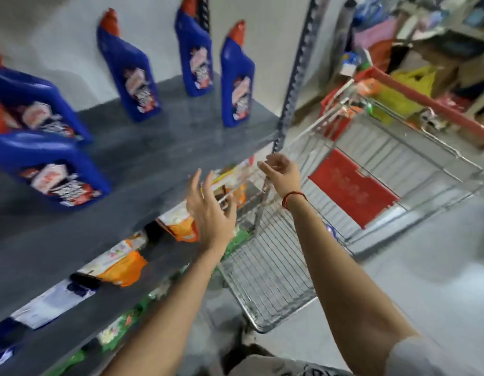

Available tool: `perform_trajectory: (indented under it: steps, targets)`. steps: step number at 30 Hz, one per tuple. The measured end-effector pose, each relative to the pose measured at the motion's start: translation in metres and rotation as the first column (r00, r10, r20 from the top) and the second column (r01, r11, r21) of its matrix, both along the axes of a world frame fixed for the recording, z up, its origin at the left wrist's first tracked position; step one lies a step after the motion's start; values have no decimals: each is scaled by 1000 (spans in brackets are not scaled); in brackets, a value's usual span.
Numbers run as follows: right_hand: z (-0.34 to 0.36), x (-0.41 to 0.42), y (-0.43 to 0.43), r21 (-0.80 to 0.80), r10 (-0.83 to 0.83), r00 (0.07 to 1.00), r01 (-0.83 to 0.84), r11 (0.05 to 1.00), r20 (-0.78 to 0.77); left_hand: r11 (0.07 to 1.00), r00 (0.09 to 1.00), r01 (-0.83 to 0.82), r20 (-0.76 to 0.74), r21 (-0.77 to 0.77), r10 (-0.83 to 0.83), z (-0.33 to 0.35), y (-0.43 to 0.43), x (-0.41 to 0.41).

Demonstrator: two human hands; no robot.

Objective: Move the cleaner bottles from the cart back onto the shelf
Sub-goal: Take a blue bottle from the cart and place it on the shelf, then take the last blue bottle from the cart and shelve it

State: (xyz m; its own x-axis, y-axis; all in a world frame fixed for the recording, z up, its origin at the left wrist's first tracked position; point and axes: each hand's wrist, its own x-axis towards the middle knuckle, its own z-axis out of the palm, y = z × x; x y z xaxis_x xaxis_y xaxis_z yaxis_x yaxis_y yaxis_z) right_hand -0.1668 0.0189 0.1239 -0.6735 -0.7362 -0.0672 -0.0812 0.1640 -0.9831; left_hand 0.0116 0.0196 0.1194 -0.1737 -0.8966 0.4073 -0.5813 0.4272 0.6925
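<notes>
Dark shelf (159,147), left of frame, carrying blue cleaner bottles (236,77) upright. Cart (371,169) right of centre, seemingly bottle-free through blur. Both hands (211,210) empty, fingers spread, right hand (281,172) nearer cart.

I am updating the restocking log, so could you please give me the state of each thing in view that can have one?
Left hand: open, empty, fingers spread.
Right hand: empty, fingers loosely curled.
Blue cleaner bottles: five standing on the shelf, caps on.
Shelf: partly filled, front bare.
Cart: beside the shelf; no bottles visible in the basket.
Red cart flap: leaning inside the cart.
</notes>
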Motion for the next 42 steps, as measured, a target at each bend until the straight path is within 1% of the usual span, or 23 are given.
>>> perform_trajectory:
  steps: [2, 5, 8, 10, 11, 13, 15, 17, 19, 20, 23, 25, 26, 27, 29, 31, 32, 34, 35, 37, 39, 40, 42]
  targets:
    - [-20, -34, 20, 112, -90, 996, 87, 990, 27, 986, 987, 150, 53, 72, -154, -16, 2, -29]
    - [-57, -81, 51, 318, -222, 973, 189, 929, 70, 945, 948, 266, 125, 188, -292, -49, 3, -63]
    - [-103, -119, 80, 570, -340, 939, 254, 781, 47, 908, 903, 317, 205, 275, -377, -89, 1, -78]
    - [-135, -138, 98, 704, -404, 915, 280, 652, 11, 849, 849, 354, 245, 392, -467, -118, 3, -85]
    - [-151, -143, 104, 746, -433, 901, 269, 610, 29, 812, 823, 354, 257, 464, -506, -133, 4, -90]
    - [-183, -154, 109, 801, -432, 895, 178, 571, 109, 728, 774, 330, 270, 601, -573, -167, 9, -105]
    - [-214, -163, 108, 844, -466, 878, 166, 509, 108, 626, 696, 349, 255, 697, -671, -199, 15, -122]
    - [-237, -166, 106, 859, -489, 859, 131, 494, 151, 475, 609, 386, 168, 791, -775, -225, 24, -139]
    - [-265, -171, 105, 888, -480, 872, 146, 436, 92, 332, 535, 381, 87, 863, -841, -247, 32, -155]
    - [-281, -175, 104, 895, -478, 877, 171, 413, 52, 298, 529, 373, 63, 879, -847, -260, 37, -162]
    - [-305, -175, 105, 890, -514, 857, 266, 370, -42, 321, 559, 398, 50, 860, -827, -282, 47, -175]
    - [-316, -174, 105, 900, -502, 859, 292, 322, -99, 305, 593, 417, -2, 856, -805, -294, 47, -180]
    - [-319, -172, 105, 907, -463, 879, 284, 311, -117, 309, 626, 416, -22, 855, -780, -297, 45, -182]
    - [-323, -170, 103, 916, -388, 913, 259, 305, -129, 339, 661, 409, -19, 847, -750, -300, 42, -184]
    - [-325, -163, 98, 927, -191, 969, 213, 310, -158, 461, 706, 396, 58, 795, -706, -304, 33, -186]
    - [-325, -153, 90, 929, 30, 987, 137, 343, -157, 574, 702, 418, 151, 703, -696, -306, 20, -187]
    - [-324, -146, 86, 924, 132, 981, 86, 372, -145, 606, 687, 442, 185, 662, -702, -306, 13, -187]
    - [-324, -133, 78, 892, 311, 941, -22, 451, -135, 632, 619, 492, 269, 599, -737, -307, -4, -187]
    - [-323, -126, 74, 869, 388, 912, -80, 489, -134, 626, 559, 518, 324, 582, -763, -307, -14, -186]
    - [-323, -114, 67, 824, 524, 838, -186, 535, -151, 568, 400, 555, 403, 608, -823, -307, -32, -182]
    - [-325, -105, 61, 805, 618, 769, -257, 535, -165, 499, 256, 525, 432, 689, -865, -306, -47, -176]
    - [-326, -103, 60, 804, 650, 742, -281, 524, -164, 480, 214, 496, 434, 724, -875, -304, -52, -174]
    - [-326, -100, 57, 811, 700, 700, -323, 489, -143, 459, 212, 457, 408, 762, -888, -300, -56, -171]
